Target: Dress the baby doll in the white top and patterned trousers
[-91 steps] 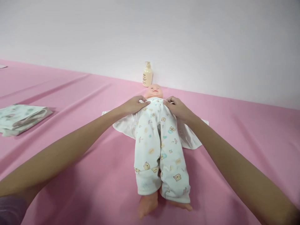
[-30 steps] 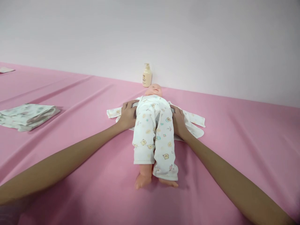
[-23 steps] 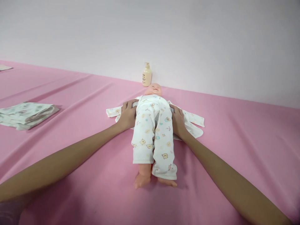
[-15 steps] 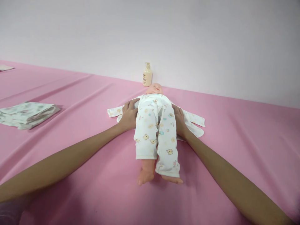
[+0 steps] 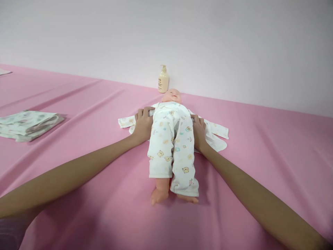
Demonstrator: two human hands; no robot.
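Note:
A baby doll (image 5: 171,95) lies on its back, feet toward me, on a pink cloth. White baby trousers (image 5: 161,140) with small printed animals cover its legs up to the chest; the leg cuff on the left sits higher than the other. Beneath the doll a white baby shirt (image 5: 220,130) is spread, its sleeves out to both sides. My left hand (image 5: 143,124) is closed at the left side of the trousers' upper part, fingers bent. On the opposite side my right hand (image 5: 199,132) is closed at the trousers too, its fingertips partly hidden.
A cream pump bottle (image 5: 163,80) stands behind the doll's head, by the pale wall (image 5: 234,45). To the left lies a folded printed cloth (image 5: 31,123), and a pale item (image 5: 3,72) shows at the far left edge. The pink sheet (image 5: 260,166) has creases.
My hands stay at the sides of the trousers, with the fingers slightly more bent. The doll's feet have shifted slightly left in view, and the background sits a little higher.

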